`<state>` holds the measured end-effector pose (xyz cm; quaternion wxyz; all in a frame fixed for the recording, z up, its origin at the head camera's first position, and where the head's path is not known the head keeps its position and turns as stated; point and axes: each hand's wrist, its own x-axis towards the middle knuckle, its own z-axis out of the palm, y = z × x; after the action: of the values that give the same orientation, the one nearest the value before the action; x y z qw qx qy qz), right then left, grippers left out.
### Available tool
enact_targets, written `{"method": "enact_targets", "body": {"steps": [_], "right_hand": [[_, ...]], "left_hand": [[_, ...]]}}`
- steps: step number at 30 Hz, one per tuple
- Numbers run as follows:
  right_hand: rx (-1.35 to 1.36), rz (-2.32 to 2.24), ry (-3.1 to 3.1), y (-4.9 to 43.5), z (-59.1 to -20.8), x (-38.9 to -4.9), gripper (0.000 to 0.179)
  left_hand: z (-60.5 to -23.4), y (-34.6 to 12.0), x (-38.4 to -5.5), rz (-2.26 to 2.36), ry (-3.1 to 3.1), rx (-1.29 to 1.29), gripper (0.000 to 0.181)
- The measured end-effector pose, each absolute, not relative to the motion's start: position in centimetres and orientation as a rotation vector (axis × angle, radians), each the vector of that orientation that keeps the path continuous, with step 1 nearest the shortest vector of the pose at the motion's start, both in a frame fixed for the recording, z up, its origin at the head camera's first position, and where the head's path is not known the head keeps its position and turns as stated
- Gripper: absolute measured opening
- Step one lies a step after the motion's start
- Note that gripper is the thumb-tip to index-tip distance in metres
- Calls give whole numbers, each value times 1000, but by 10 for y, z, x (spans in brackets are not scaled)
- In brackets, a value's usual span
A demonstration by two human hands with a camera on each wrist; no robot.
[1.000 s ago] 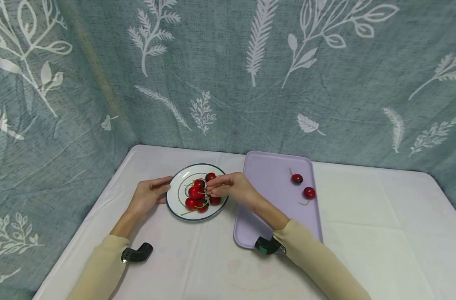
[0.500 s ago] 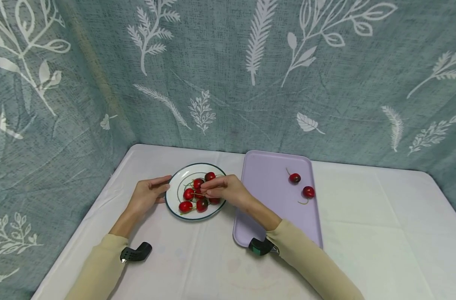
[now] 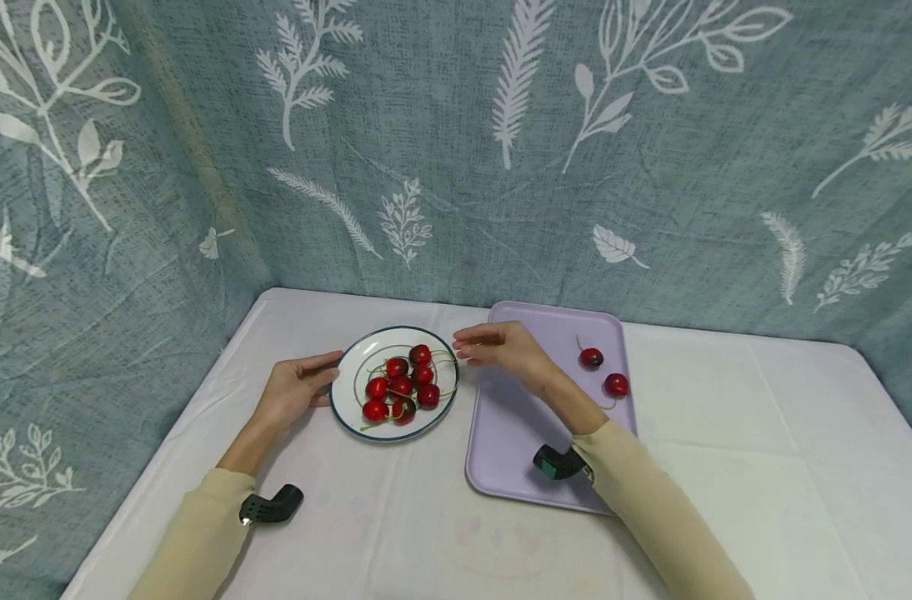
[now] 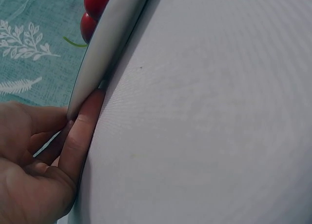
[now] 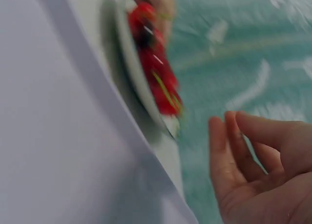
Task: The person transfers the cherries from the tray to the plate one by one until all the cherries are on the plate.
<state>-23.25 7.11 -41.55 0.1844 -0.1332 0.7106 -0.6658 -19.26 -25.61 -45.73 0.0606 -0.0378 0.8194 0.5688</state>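
Several red cherries (image 3: 400,387) with green stems lie heaped on a white plate (image 3: 351,404) with a dark rim, left of the table's middle. My left hand (image 3: 289,393) pinches the plate's left edge; in the left wrist view, fingers (image 4: 83,136) reach under the rim (image 4: 92,63) with the thumb at its edge. My right hand (image 3: 504,352) is over the left part of a lilac tray (image 3: 501,442), just right of the plate. Nothing shows between its extended fingers and thumb in the right wrist view, where the plate (image 5: 129,63) is blurred.
Two more cherries, an upper one (image 3: 591,357) and a lower one (image 3: 617,384), lie on the tray's right side. A white cloth (image 3: 764,467) covers the table. A blue-green leaf-patterned curtain (image 3: 456,208) stands along the back and left.
My right hand has let go of a cherry on the plate and moved right, over the tray. Cherries on the plate have shifted and spread. My left hand stays at the rim.
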Motion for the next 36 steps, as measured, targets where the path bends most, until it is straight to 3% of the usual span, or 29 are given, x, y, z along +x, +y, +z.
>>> {"method": "enact_targets", "body": {"steps": [7, 16, 27, 36], "right_hand": [[-311, -1697, 2135, 143, -405, -261, 42], [-271, -1253, 2610, 215, -410, -276, 37], [-395, -1044, 2779, 226, -423, -284, 28], [-275, -967, 2807, 221, -425, -287, 25]], "left_hand": [[-458, -256, -193, 1727, 2473, -128, 41], [-456, -254, -194, 1729, 2475, -127, 41], [-457, -251, -192, 1713, 2496, -145, 41], [-455, -250, -191, 1710, 2502, -160, 41]]}}
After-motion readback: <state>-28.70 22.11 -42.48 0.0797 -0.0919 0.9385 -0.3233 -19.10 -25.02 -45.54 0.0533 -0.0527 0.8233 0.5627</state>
